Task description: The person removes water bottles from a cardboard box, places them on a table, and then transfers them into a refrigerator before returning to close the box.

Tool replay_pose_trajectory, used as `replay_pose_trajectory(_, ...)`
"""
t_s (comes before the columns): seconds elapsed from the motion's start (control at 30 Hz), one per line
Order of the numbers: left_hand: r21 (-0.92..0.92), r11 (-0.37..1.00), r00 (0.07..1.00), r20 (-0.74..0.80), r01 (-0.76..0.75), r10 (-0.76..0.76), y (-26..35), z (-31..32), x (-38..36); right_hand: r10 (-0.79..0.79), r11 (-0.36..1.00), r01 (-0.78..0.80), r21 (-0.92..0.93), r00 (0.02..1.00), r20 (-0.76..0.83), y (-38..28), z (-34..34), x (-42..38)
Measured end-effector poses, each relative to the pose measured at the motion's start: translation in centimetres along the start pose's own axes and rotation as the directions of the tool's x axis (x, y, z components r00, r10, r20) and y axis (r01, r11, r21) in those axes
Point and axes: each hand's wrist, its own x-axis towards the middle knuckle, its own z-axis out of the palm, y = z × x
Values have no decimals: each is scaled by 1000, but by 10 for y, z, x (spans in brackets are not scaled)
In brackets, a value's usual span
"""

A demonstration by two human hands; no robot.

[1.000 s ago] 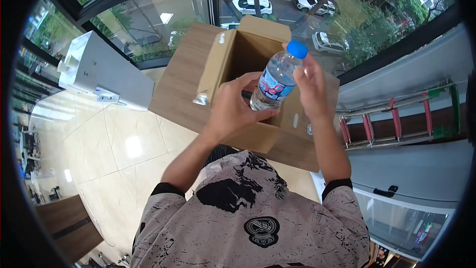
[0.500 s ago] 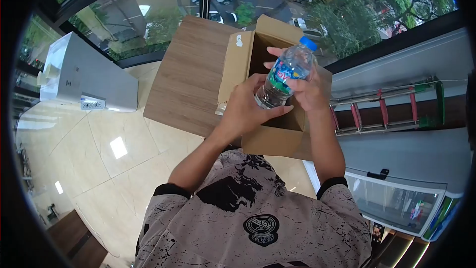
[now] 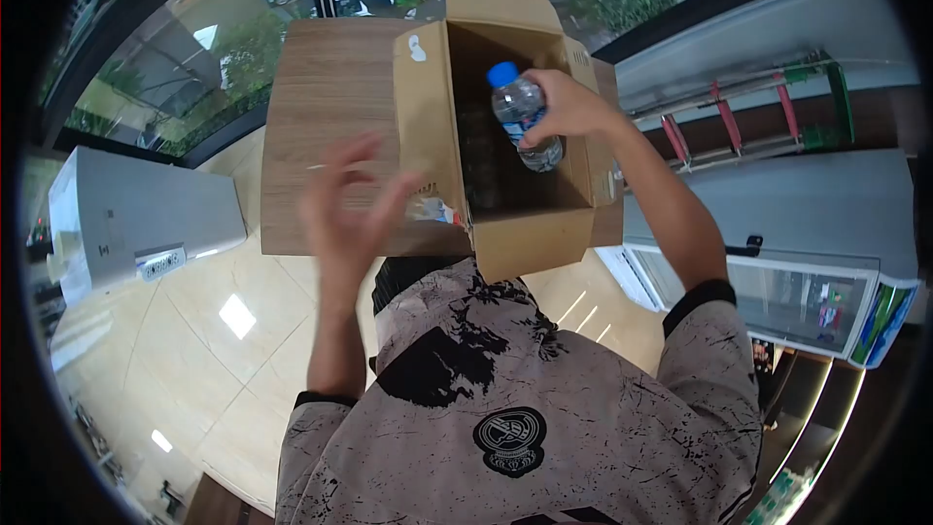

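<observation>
My right hand (image 3: 571, 109) is wrapped round a clear water bottle (image 3: 525, 112) with a blue cap and a blue label. The bottle tilts over the opening of a cardboard box (image 3: 530, 233), its lower part inside the walls. Flaps of the box are folded outward. Dim clear shapes, perhaps other bottles, show in its shadowed inside. My left hand (image 3: 352, 204) is raised to the left of the box, blurred, with fingers spread and nothing in them.
The box stands on a wooden table (image 3: 326, 78) beside large windows. A white appliance (image 3: 146, 214) is on the left. To the right are a ladder (image 3: 748, 122) with red rungs and a glass-doored fridge (image 3: 768, 297).
My left hand has let go of the bottle and moved left, opening. My right hand has brought the bottle down into the box opening. The camera view has shifted.
</observation>
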Motion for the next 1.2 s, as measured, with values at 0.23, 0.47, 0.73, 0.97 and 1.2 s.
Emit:
replay_pose_trajectory(0.23,155,953,962,-124,259,-242,-53,-67,-23,267,792,255,-555,674,689,41,90,85)
replay_pose_trajectory(0.47,185,892,906,-187,411,-379,-78,-87,-85,95,713,385,-586,775,625,102,167,87)
replay_pose_trajectory(0.73,266,792,833,-244,549,-496,-85,-97,-133,-17,690,419,-590,824,566,116,173,88)
replay_pose_trajectory(0.97,265,850,886,-232,455,-402,-78,-82,-111,-204,564,535,-629,829,521,69,166,109)
replay_pose_trajectory(1.2,36,952,922,-263,303,-283,-29,-29,-62,-423,896,396,-199,899,-116,-69,-11,-10)
